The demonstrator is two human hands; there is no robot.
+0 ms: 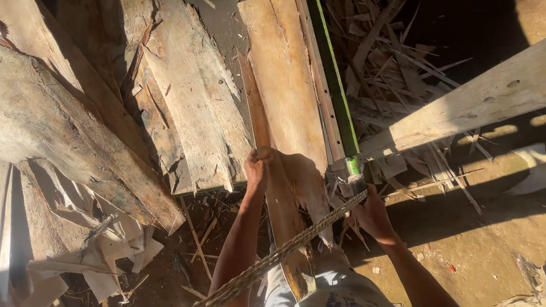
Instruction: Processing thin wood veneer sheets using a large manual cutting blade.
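Hands at frame centre | left hand (257, 167) clamped on narrow splintered wooden strip (272, 170), still partly joined to pale rough plank (287, 85) | right hand (372, 213) closed around green-handled tool (336, 91), lower right of centre | braided rope (284, 250) crosses below | split wood scraps (392, 74) upper right.

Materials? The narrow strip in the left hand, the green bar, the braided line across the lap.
Strip: rough bare wood, splintered grain. Green bar: looks like painted metal, straight edges, holed flange beside it; unsure. Braided line: plaited fibre, probably rope or split cane, dull tan.
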